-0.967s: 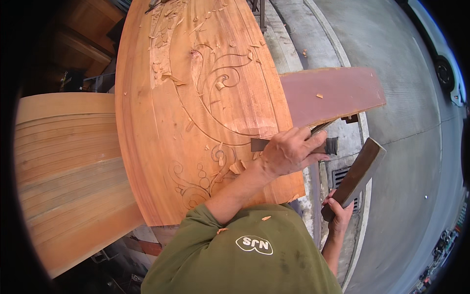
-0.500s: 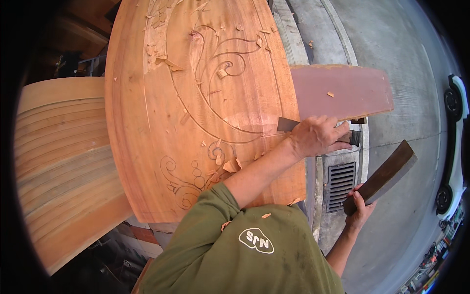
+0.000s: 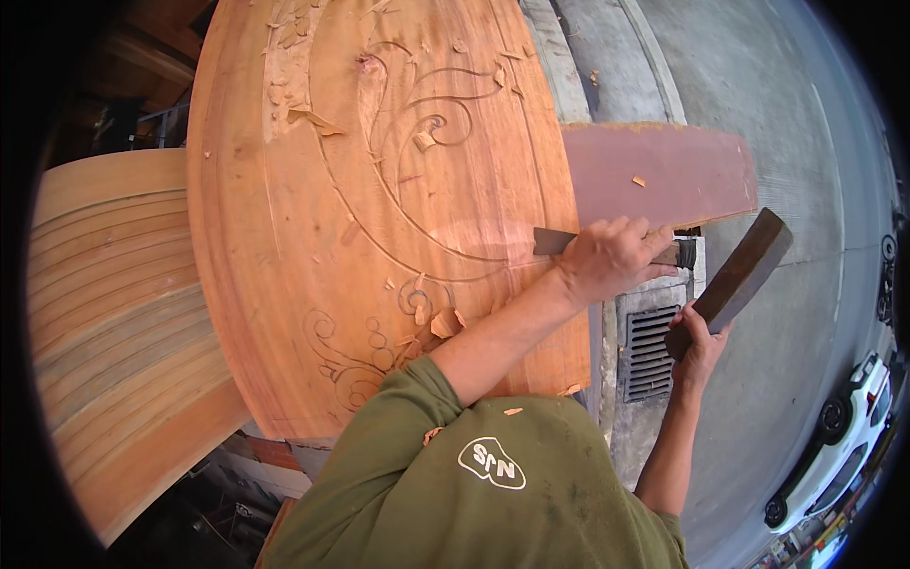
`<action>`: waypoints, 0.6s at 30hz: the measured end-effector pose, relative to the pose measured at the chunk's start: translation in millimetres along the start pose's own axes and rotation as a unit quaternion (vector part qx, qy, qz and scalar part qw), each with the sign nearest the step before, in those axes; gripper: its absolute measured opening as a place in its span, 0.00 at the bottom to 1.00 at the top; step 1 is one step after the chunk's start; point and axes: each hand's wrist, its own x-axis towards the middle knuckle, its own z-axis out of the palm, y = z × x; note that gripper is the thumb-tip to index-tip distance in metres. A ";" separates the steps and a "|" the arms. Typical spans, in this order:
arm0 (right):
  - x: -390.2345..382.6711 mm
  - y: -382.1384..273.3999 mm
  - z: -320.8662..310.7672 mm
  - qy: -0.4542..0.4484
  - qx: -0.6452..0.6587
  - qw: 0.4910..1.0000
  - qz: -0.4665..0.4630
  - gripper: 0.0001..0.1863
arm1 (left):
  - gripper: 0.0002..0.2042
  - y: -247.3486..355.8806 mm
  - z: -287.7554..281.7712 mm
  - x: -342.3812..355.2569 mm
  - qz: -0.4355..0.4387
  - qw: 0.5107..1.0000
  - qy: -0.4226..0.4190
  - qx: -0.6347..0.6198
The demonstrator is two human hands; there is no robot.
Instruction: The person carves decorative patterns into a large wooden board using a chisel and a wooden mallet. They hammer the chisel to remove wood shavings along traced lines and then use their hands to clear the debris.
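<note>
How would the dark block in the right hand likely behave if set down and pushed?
The dark block looks stiff: gripped near one end by the right hand, it shows no sag. Its flat faces suggest sliding, not rolling. Long and narrow, it might topple if stood upright.

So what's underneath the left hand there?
A flat grey metal chisel passes beneath the left hand: its blade shows on one side, its dark handle end on the other. The hand covers the chisel's middle and part of the carved orange wooden panel.
</note>
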 end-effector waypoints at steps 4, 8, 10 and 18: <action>-2.7 3.5 15.1 -0.066 -0.105 0.992 -0.023 0.25 | 0.25 -2.0 1.3 2.1 -0.008 1.000 0.015 -0.002; 9.9 1.9 0.3 -0.062 -0.123 0.990 -0.012 0.28 | 0.25 -4.1 -4.4 2.0 -0.028 1.000 -0.001 0.003; 16.3 -9.4 1.7 -0.017 -0.031 0.999 0.041 0.28 | 0.25 -3.2 -5.0 2.5 -0.031 0.999 0.000 0.010; 9.0 -6.7 11.5 -0.078 -0.135 0.987 -0.034 0.31 | 0.27 -6.8 -11.9 0.1 -0.043 0.998 0.035 0.026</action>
